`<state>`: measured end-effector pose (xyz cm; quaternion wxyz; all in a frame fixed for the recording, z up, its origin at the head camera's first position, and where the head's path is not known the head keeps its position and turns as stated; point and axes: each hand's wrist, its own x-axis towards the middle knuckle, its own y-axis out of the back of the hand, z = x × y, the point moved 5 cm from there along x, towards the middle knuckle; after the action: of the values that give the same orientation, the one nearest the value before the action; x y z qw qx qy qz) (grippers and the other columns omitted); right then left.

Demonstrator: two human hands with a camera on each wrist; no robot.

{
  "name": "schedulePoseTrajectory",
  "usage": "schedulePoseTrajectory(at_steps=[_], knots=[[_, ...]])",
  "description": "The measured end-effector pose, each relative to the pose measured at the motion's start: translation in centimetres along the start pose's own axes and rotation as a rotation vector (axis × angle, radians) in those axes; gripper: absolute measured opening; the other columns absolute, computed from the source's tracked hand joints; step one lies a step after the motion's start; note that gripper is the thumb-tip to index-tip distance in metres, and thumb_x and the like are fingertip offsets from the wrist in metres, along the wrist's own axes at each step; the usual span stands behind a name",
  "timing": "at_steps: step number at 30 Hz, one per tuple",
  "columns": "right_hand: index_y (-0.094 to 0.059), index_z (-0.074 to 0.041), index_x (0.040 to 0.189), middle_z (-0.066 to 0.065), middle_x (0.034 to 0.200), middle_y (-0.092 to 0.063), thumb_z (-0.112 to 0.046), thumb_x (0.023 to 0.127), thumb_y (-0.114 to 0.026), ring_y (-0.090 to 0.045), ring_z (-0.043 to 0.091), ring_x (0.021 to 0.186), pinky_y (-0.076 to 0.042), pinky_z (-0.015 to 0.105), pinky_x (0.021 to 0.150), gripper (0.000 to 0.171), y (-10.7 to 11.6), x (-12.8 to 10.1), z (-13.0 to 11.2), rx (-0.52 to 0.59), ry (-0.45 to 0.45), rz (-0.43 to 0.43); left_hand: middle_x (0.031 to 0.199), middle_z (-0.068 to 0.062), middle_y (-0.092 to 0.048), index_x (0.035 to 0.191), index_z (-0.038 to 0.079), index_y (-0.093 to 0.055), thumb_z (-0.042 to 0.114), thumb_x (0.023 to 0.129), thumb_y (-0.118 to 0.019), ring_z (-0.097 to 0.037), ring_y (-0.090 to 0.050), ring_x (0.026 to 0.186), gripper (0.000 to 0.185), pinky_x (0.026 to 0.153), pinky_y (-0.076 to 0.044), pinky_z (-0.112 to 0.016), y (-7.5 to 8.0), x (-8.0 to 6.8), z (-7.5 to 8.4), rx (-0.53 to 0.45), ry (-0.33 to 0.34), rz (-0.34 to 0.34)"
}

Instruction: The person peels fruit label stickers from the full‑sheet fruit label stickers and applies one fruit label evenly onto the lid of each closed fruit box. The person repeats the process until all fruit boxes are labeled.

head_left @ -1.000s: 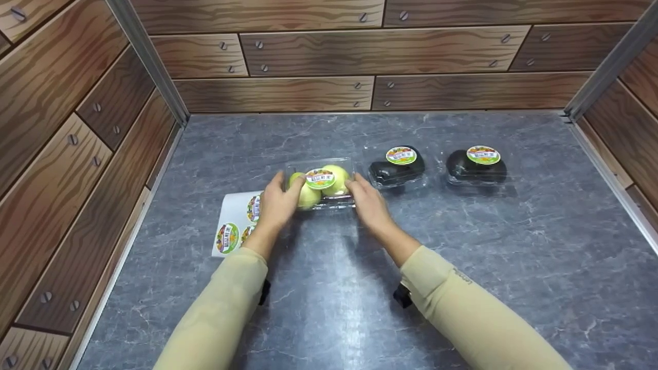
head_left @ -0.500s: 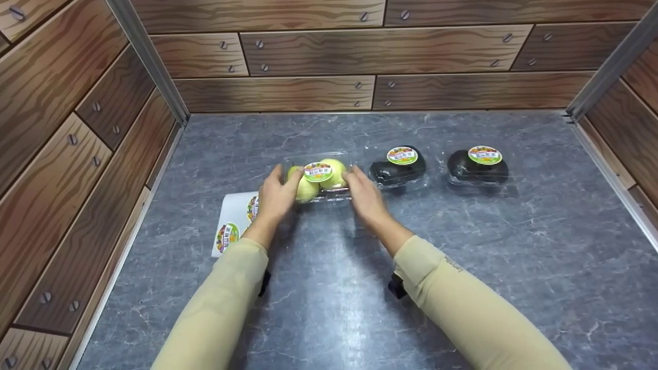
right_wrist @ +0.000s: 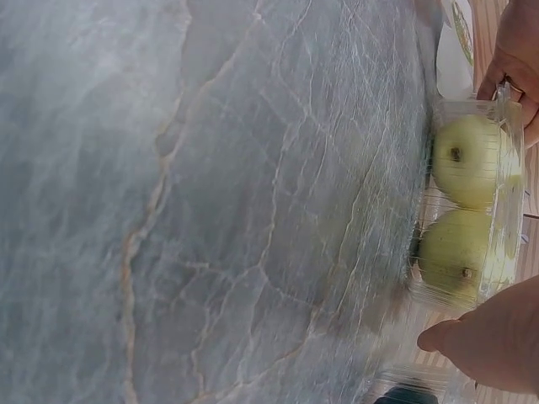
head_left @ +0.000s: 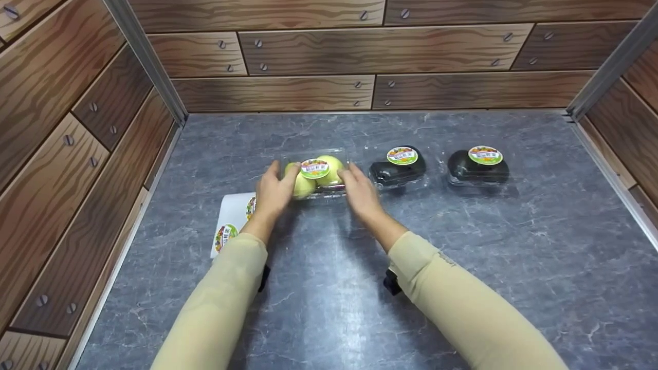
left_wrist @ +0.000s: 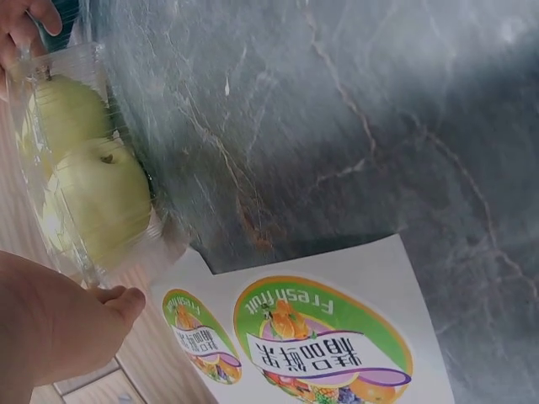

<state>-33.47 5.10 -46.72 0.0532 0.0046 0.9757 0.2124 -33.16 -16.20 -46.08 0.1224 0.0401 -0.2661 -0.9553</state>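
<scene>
- Left hand (head_left: 272,192) gripped the left end of the clear clamshell box (head_left: 314,174), fingers curled around its side, thumb on the near edge.
- Right hand (head_left: 360,192) gripped the right end of the same box, fingers wrapped against its wall.
- Box sat between both hands on the grey marble counter (head_left: 329,288); held two green apples (right_wrist: 463,202), round label (head_left: 314,168) on the lid.
- Sticker sheet (left_wrist: 324,345) lay just under and behind the left hand.
- Two black-fruit packs (head_left: 398,167) (head_left: 478,167) stood right of the right hand, nearer one close, farther one well apart.
</scene>
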Motion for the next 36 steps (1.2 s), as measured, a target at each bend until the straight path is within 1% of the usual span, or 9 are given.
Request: schedulePoseTrajectory(at_steps=[8, 17, 24, 28, 32, 34, 36], knots=[[-0.042, -0.005, 0.162, 0.012, 0.167, -0.04, -0.043, 0.104, -0.047, -0.033, 0.034, 0.156, -0.024, 0.048, 0.128, 0.069, -0.1, 0.2, 0.0, -0.022, -0.01, -0.005, 0.159, -0.023, -0.048, 0.16, -0.002, -0.042, 0.054, 0.101, -0.058, -0.038, -0.043, 0.15, 0.083, 0.124, -0.033, -0.045, 0.0, 0.0, 0.1, 0.005, 0.013, -0.01], [-0.039, -0.002, 0.163, 0.013, 0.169, -0.036, -0.042, 0.105, -0.045, -0.03, 0.033, 0.157, -0.021, 0.045, 0.129, 0.07, 0.0, 0.2, -0.2, -0.004, 0.001, -0.019, 0.162, -0.022, -0.045, 0.16, -0.003, -0.04, 0.054, 0.101, -0.058, -0.036, -0.041, 0.152, 0.084, 0.125, -0.03, -0.043, -0.1, 0.3, 0.1, 0.003, 0.015, -0.015], [-0.04, -0.005, 0.163, 0.012, 0.169, -0.037, -0.045, 0.105, -0.045, -0.032, 0.034, 0.157, -0.022, 0.048, 0.128, 0.071, -0.1, 0.3, -0.1, -0.027, -0.011, -0.02, 0.162, -0.023, -0.044, 0.16, -0.004, -0.039, 0.054, 0.101, -0.058, -0.037, -0.04, 0.152, 0.085, 0.126, -0.03, -0.041, -0.3, 0.4, 0.0, 0.018, 0.007, -0.02], [-0.038, -0.003, 0.163, 0.015, 0.168, -0.037, -0.044, 0.105, -0.046, -0.032, 0.034, 0.157, -0.023, 0.046, 0.128, 0.071, -0.1, 0.3, 0.0, -0.015, 0.009, -0.024, 0.161, -0.024, -0.046, 0.161, -0.004, -0.038, 0.054, 0.101, -0.058, -0.038, -0.042, 0.151, 0.086, 0.125, -0.031, -0.043, -0.4, 0.4, 0.0, 0.044, -0.001, -0.019], [-0.037, -0.003, 0.163, 0.017, 0.166, -0.039, -0.044, 0.106, -0.048, -0.034, 0.035, 0.156, -0.024, 0.046, 0.128, 0.071, 0.1, -0.1, -0.1, -0.049, 0.05, -0.023, 0.161, -0.025, -0.044, 0.162, -0.005, -0.034, 0.055, 0.1, -0.058, -0.041, -0.043, 0.149, 0.089, 0.124, -0.033, -0.044, -0.5, 0.1, 0.2, 0.105, -0.038, -0.024], [-0.039, -0.004, 0.163, 0.017, 0.165, -0.041, -0.045, 0.106, -0.05, -0.036, 0.036, 0.155, -0.026, 0.047, 0.127, 0.071, 0.3, -0.5, -0.1, -0.082, 0.079, -0.014, 0.164, -0.026, -0.039, 0.163, -0.005, -0.031, 0.054, 0.1, -0.059, -0.041, -0.04, 0.151, 0.091, 0.125, -0.031, -0.045, -0.5, -0.1, 0.4, 0.137, -0.073, -0.028], [-0.041, -0.004, 0.162, 0.018, 0.164, -0.043, -0.046, 0.106, -0.053, -0.038, 0.036, 0.153, -0.028, 0.047, 0.126, 0.071, 0.7, -1.1, -0.3, -0.109, 0.123, 0.003, 0.167, -0.028, -0.033, 0.164, -0.006, -0.028, 0.054, 0.1, -0.06, -0.042, -0.034, 0.154, 0.093, 0.127, -0.027, -0.048, -0.4, -0.2, 0.7, 0.187, -0.117, -0.031]])
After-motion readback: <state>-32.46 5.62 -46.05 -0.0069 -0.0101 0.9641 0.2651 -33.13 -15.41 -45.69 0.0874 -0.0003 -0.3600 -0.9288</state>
